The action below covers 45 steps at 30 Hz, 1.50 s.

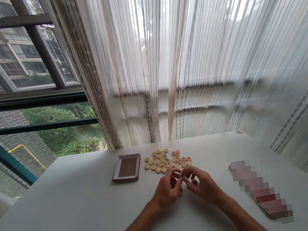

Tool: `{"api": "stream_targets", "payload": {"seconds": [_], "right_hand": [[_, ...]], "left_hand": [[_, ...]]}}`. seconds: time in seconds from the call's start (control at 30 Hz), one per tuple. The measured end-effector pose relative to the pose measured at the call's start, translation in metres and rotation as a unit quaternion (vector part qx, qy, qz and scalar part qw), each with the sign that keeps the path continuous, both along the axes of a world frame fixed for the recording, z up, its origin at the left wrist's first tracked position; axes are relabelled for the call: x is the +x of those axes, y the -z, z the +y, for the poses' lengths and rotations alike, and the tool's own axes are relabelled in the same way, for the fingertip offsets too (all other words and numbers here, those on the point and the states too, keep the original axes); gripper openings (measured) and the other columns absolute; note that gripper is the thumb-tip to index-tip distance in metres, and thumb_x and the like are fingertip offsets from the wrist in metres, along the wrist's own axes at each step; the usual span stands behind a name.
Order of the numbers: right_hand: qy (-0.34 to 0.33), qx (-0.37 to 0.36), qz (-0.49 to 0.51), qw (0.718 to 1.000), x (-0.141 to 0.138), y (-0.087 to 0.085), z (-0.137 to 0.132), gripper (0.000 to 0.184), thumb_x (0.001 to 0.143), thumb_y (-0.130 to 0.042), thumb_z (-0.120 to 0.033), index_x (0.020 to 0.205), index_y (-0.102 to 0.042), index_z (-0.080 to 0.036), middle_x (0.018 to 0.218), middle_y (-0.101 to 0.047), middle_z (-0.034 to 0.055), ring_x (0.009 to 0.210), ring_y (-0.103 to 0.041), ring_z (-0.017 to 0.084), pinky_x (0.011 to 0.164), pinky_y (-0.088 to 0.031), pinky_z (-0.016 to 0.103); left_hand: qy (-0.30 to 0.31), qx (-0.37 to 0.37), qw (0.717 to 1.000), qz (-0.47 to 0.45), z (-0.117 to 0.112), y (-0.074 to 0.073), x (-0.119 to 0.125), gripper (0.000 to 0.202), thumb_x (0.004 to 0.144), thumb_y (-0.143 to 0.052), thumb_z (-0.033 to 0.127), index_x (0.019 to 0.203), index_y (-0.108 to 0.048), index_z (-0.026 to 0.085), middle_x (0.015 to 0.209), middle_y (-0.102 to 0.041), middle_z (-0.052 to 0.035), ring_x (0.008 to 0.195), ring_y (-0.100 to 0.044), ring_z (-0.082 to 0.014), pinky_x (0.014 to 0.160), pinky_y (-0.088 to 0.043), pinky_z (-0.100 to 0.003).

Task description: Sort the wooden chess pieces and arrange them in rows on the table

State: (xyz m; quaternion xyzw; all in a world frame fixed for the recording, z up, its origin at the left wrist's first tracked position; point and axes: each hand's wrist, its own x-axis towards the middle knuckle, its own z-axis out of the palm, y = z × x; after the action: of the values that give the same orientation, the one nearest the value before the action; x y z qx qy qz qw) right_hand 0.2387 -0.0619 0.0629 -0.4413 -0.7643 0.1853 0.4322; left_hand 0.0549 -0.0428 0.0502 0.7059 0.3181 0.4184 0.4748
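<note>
Between the fingertips of both hands is a round wooden xiangqi piece (182, 175), its black character facing me. My left hand (168, 190) pinches it from the left, fingers curled. From the other side my right hand (206, 187) closes on the same piece with thumb and fingers. A second piece with a black mark (194, 182) shows by the right hand's fingers; whether it is touched or lies on the table I cannot tell. Just beyond the hands lies a loose spread of several xiangqi pieces (160, 164), some blank side up, others showing red or black characters.
An open shallow box (128, 167) with a brown inside and pale rim sits left of the pieces on the white table (79, 214). To the right lies a long pixelated reddish object (261, 192). A striped sheer curtain (164, 70) and a window frame (21, 99) stand behind the table.
</note>
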Motion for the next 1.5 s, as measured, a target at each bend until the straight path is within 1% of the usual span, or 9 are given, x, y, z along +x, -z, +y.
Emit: {"api": "stream_targets", "payload": {"seconds": [0.2,0.4,0.47,0.6,0.73,0.87,1.0,1.27,1.5], "right_hand": [[0.005,-0.018,0.013,1.000,0.0007,-0.0019,-0.0010,0.015,0.090,-0.052,-0.020,0.103,-0.061,-0.022,0.093,-0.068,0.0024,0.073,-0.063,0.015,0.064,-0.052,0.025],[-0.001,-0.024,0.004,1.000,0.0010,-0.0068,-0.0022,0.007,0.089,-0.059,-0.023,0.095,-0.062,-0.022,0.084,-0.068,0.0006,0.073,-0.062,0.015,0.069,-0.050,0.026],[0.004,-0.030,0.004,1.000,0.0012,-0.0063,-0.0021,0.006,0.090,-0.060,-0.026,0.092,-0.062,-0.021,0.080,-0.067,0.0000,0.071,-0.062,0.015,0.067,-0.050,0.025],[0.020,-0.038,0.001,0.999,0.0018,-0.0027,-0.0001,0.013,0.093,-0.058,-0.031,0.087,-0.063,-0.022,0.076,-0.066,-0.0007,0.067,-0.060,0.014,0.065,-0.049,0.025],[0.024,-0.034,0.000,0.999,0.0022,-0.0010,0.0010,0.014,0.095,-0.053,-0.029,0.090,-0.063,-0.022,0.080,-0.068,0.0002,0.069,-0.061,0.015,0.065,-0.049,0.025],[0.011,-0.024,0.008,1.000,0.0019,-0.0037,-0.0009,0.013,0.094,-0.050,-0.023,0.098,-0.062,-0.023,0.088,-0.068,0.0021,0.071,-0.062,0.015,0.063,-0.050,0.025],[-0.005,-0.004,0.005,1.000,0.0013,-0.0064,-0.0027,0.018,0.088,-0.054,-0.018,0.105,-0.061,-0.022,0.096,-0.069,0.0034,0.080,-0.064,0.017,0.073,-0.052,0.028],[0.004,0.006,0.003,1.000,0.0013,-0.0054,-0.0011,0.020,0.086,-0.059,-0.021,0.106,-0.063,-0.022,0.097,-0.069,0.0044,0.079,-0.065,0.017,0.071,-0.055,0.029],[0.005,0.007,0.004,1.000,0.0005,-0.0025,-0.0007,0.018,0.087,-0.059,-0.022,0.105,-0.062,-0.022,0.097,-0.068,0.0046,0.078,-0.064,0.017,0.070,-0.055,0.029]], "left_hand": [[-0.005,0.010,1.000,0.014,-0.0011,-0.0026,0.0005,0.029,0.091,-0.059,0.031,0.116,-0.053,0.017,0.093,-0.072,-0.0077,0.062,-0.066,-0.0137,0.055,-0.048,-0.022],[-0.014,0.024,0.999,0.039,-0.0029,-0.0038,-0.0001,0.031,0.091,-0.060,0.035,0.116,-0.054,0.017,0.091,-0.073,-0.0063,0.063,-0.066,-0.0140,0.058,-0.048,-0.023],[-0.012,0.028,0.998,0.049,-0.0035,-0.0042,-0.0004,0.031,0.091,-0.060,0.035,0.116,-0.055,0.018,0.087,-0.073,-0.0053,0.064,-0.066,-0.0144,0.059,-0.048,-0.024],[-0.013,0.034,0.997,0.070,-0.0041,-0.0045,-0.0009,0.030,0.090,-0.061,0.038,0.112,-0.058,0.018,0.076,-0.070,-0.0029,0.064,-0.065,-0.0153,0.058,-0.048,-0.023],[-0.020,0.037,0.997,0.071,-0.0030,-0.0034,-0.0006,0.028,0.089,-0.062,0.037,0.109,-0.059,0.018,0.078,-0.069,-0.0030,0.062,-0.064,-0.0143,0.057,-0.048,-0.023],[-0.012,0.008,0.999,0.035,-0.0006,-0.0013,0.0005,0.029,0.088,-0.062,0.035,0.112,-0.056,0.019,0.082,-0.070,-0.0033,0.061,-0.065,-0.0139,0.057,-0.049,-0.023],[-0.008,-0.019,1.000,-0.005,0.0011,-0.0004,0.0012,0.031,0.089,-0.063,0.036,0.112,-0.055,0.018,0.088,-0.071,-0.0054,0.063,-0.067,-0.0143,0.058,-0.050,-0.023],[0.015,-0.023,1.000,-0.011,0.0008,-0.0022,-0.0001,0.034,0.093,-0.057,0.036,0.121,-0.055,0.018,0.091,-0.073,-0.0073,0.065,-0.068,-0.0153,0.061,-0.050,-0.025],[0.007,-0.030,0.999,-0.019,0.0022,0.0001,0.0008,0.033,0.095,-0.054,0.041,0.117,-0.055,0.017,0.088,-0.072,-0.0073,0.062,-0.067,-0.0145,0.059,-0.049,-0.024]]}}
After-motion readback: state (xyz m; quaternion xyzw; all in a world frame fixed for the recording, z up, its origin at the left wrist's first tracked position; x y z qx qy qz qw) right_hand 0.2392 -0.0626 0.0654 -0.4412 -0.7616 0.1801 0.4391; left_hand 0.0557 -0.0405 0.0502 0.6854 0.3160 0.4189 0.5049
